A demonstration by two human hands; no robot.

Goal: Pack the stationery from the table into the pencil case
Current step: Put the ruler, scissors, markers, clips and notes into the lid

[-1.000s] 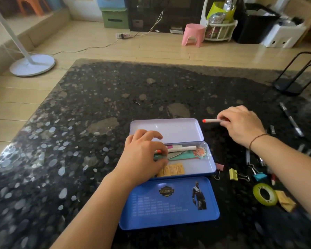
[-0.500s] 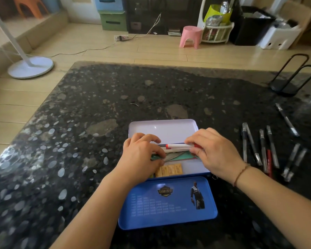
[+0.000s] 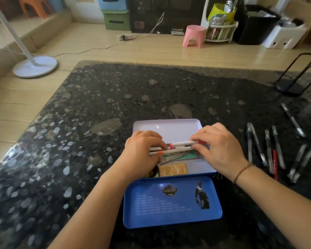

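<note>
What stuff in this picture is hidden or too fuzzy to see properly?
All in the head view:
- Left end of the white markers: covered by the left hand.
- Right side of the pencil case: under the right hand.
- Tiny writing on the blue lid: too small to read.
- Wire stand: cut off by the right edge.

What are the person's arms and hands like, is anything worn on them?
Both forearms are bare, with no sleeves in view. The left hand wears nothing visible. The right hand has a thin reddish-brown cord bracelet around its wrist. No gloves, rings or watch show.
</note>
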